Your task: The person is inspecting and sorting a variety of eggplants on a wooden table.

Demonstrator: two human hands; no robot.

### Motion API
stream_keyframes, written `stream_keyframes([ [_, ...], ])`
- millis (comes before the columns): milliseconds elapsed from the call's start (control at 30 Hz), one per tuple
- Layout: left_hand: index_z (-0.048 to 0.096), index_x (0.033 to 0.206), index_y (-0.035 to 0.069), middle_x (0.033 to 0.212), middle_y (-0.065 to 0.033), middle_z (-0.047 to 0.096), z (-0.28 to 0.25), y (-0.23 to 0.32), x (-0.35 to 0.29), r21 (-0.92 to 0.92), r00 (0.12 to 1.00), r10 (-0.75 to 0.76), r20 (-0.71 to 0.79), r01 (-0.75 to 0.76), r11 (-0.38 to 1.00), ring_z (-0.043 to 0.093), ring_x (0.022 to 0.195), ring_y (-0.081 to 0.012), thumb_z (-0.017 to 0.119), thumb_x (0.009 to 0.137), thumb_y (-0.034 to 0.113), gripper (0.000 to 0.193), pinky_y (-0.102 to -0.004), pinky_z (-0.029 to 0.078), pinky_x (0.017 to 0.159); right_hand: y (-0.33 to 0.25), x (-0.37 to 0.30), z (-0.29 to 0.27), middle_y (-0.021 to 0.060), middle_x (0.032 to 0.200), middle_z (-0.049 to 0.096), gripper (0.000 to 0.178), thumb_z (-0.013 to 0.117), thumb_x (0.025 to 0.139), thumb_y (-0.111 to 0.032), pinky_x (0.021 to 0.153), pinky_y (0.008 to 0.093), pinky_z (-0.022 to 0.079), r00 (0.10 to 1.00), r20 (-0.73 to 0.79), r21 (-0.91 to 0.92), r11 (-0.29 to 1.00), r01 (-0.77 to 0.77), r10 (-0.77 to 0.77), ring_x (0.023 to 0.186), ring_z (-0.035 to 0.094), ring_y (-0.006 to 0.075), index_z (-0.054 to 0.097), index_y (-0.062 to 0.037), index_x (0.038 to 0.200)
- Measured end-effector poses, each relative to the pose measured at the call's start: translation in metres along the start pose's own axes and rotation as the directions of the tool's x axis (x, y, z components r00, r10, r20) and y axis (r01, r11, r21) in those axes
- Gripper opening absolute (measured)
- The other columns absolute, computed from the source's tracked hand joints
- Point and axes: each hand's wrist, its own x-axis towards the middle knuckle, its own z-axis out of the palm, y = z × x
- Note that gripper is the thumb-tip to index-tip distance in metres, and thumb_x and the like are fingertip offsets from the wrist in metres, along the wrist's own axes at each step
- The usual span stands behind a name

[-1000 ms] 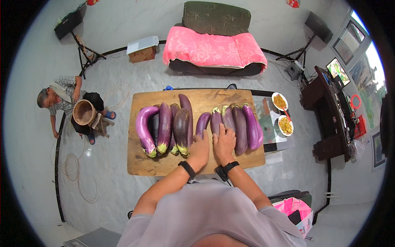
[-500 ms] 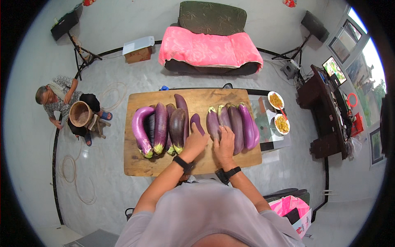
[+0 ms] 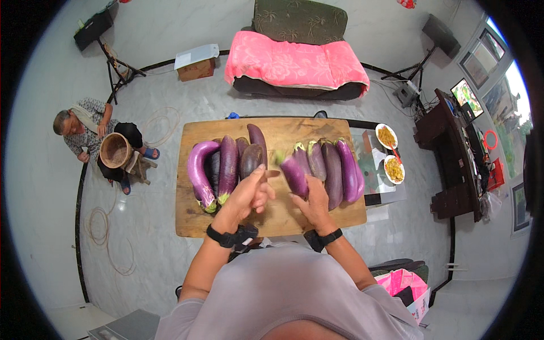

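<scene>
A short purple eggplant is tilted above the wooden table, its green stem end up and blurred. My right hand has its lower end between thumb and fingers. To its left, my left hand is raised with loosely bent fingers apart, holding nothing that I can make out. Beyond that hand lies a group of eggplants, including a curved bright purple eggplant at the outer left. On the right, several eggplants lie side by side, ending with a bright purple eggplant.
The wooden table stands before me. Two plates of food, a near plate and a far plate, sit right of it. At left, a seated person has a basket. A pink-covered sofa is beyond.
The short eggplant has left the table's middle, moved right and turned stem-up into my right hand. My left hand has drawn back from it. The view has shifted slightly.
</scene>
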Motion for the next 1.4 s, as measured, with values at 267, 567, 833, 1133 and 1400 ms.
stream_keyframes([
  [267,0.033,0.143,0.003,0.126,-0.0283,0.040,-0.013,-0.038,0.006,0.949,0.740,0.603,-0.298,0.161,0.272,0.061,0.089,-0.0438,0.069,0.082,0.021,0.073,-0.0467,0.051,0.079,0.023,0.004,-0.010,0.0233,0.110,0.057,0.049,0.070,0.083,-0.027,0.090,0.0444,0.043,0.878,-0.252,0.042,0.911,-0.411,0.407,0.104,0.055,0.0390,0.050,0.0008,0.119],
  [567,0.023,0.149,0.008,0.108,-0.0257,0.047,0.001,-0.043,0.023,0.949,0.752,0.605,-0.262,0.314,0.021,0.064,0.073,-0.0329,0.075,0.078,0.026,0.090,-0.0409,0.055,0.059,0.033,0.011,0.000,0.0190,0.117,0.053,0.058,0.072,0.081,-0.018,0.086,0.0478,0.042,0.905,-0.360,-0.389,0.845,-0.366,0.227,0.103,0.052,0.0369,0.045,-0.0022,0.130],
  [833,0.011,0.153,0.007,0.077,-0.0192,0.062,-0.006,-0.053,0.033,0.942,0.742,0.612,-0.273,0.336,0.013,0.063,0.060,-0.0313,0.076,0.075,0.035,0.105,-0.0401,0.054,0.053,0.034,0.006,0.007,0.0180,0.134,0.044,0.061,0.072,0.076,-0.011,0.102,0.0492,0.033,0.931,-0.335,-0.518,0.796,-0.312,0.146,0.124,0.042,0.0351,0.046,-0.0063,0.131],
  [1133,0.001,0.152,0.005,0.080,-0.0254,0.061,-0.004,-0.049,0.031,0.927,0.676,0.635,-0.375,0.262,0.269,0.062,0.068,-0.0429,0.069,0.075,0.028,0.105,-0.0488,0.053,0.065,0.011,0.006,0.011,0.0179,0.137,0.041,0.061,0.070,0.073,-0.007,0.105,0.0498,0.031,0.962,-0.272,-0.419,0.901,-0.116,-0.002,0.126,0.040,0.0371,0.049,-0.0074,0.130],
  [1400,0.018,0.148,0.003,0.099,-0.0210,0.063,0.004,-0.022,-0.014,0.742,0.848,0.406,-0.341,-0.023,0.670,0.064,0.066,-0.0285,0.064,0.081,0.029,0.085,-0.0391,0.050,0.047,-0.008,0.013,0.004,0.0171,0.139,0.040,0.069,0.071,0.068,0.000,0.107,0.0455,0.032,0.984,-0.128,-0.138,0.984,0.110,-0.128,0.128,0.039,0.0360,0.048,-0.0086,0.133],
])
